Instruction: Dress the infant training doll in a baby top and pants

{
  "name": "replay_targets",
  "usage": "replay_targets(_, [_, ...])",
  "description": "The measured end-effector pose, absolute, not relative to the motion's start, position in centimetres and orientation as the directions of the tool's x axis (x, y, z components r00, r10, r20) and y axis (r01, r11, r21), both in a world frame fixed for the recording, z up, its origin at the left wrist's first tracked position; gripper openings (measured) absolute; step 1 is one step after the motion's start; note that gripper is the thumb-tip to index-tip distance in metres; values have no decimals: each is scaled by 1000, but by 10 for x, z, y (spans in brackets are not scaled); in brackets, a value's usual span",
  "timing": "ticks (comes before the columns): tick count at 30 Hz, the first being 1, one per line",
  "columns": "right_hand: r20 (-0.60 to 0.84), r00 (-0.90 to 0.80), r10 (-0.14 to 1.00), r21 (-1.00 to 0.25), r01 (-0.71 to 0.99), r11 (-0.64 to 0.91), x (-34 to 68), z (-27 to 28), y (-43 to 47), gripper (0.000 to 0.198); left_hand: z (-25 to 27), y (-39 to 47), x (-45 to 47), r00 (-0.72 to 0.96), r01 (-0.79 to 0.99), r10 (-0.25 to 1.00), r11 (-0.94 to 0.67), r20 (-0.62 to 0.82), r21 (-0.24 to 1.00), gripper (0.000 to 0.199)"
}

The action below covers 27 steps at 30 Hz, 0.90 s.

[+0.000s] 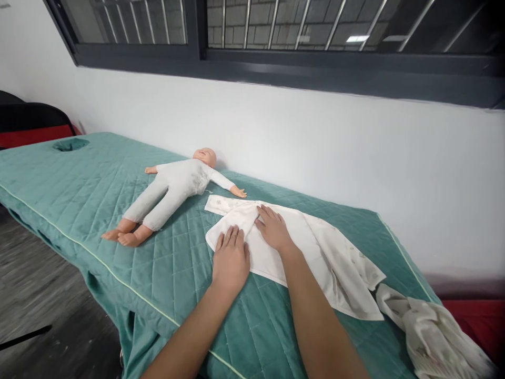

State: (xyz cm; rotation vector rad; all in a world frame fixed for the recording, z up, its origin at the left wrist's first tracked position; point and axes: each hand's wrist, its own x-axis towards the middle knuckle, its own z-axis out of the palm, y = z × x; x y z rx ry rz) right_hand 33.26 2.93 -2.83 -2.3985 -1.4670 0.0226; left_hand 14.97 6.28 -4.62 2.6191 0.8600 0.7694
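A white baby shirt [311,252] with a faint print lies spread on the green quilted cover [189,268], its sleeves stretched out toward the far left and the right. My left hand [231,260] rests on the shirt's near left edge, fingers extended and flat. Farther in, my right hand [274,227] lies on the cloth with its fingers spread. Neither hand grips the fabric. Left of the shirt, a baby doll [173,187] in a white body suit lies on its back, arms out, one hand close to the shirt's left sleeve.
A crumpled whitish cloth [430,326] lies at the bed's right end. The bed cover has a face hole [71,144] at the far left. Behind runs a white wall [315,142] below a barred window [276,31]. A black and red chair [35,121] stands at the left.
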Motion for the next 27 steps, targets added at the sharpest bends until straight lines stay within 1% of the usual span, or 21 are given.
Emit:
replay_targets(3, [104, 506, 856, -248, 847, -470, 335, -31, 30, 55, -47, 64, 149, 693, 466, 604, -792, 393, 394, 42])
replay_targets(6, [138, 521, 842, -265, 839, -476, 337, -30, 29, 57, -47, 65, 147, 708, 461, 589, -803, 389, 378, 43])
replay_targets(9, [244, 562, 791, -306, 818, -487, 338, -26, 28, 48, -46, 65, 144, 704, 466, 598, -796, 384, 387, 48])
replay_targets(11, [280, 591, 757, -321, 800, -506, 337, -24, 27, 39, -46, 65, 143, 688, 468, 613, -784, 389, 408, 51])
replay_targets(14, [275, 571, 774, -315, 814, -489, 335, -23, 27, 32, -47, 66, 143, 665, 464, 627, -772, 406, 434, 53])
replay_targets(16, [268, 537, 800, -307, 835, -457, 334, -25, 28, 31, -48, 67, 144, 651, 463, 637, -764, 412, 449, 51])
replay_targets(19, [254, 519, 816, -300, 845, -443, 333, -27, 29, 38, -51, 68, 144, 629, 470, 660, -743, 410, 476, 49])
replay_targets(23, [196, 567, 800, -294, 812, -503, 333, -25, 33, 51, -54, 68, 143, 607, 462, 668, -738, 430, 493, 46])
replay_targets(27, [170, 602, 780, -266, 790, -552, 332, -24, 36, 57, -55, 68, 143, 587, 440, 667, -738, 459, 511, 45])
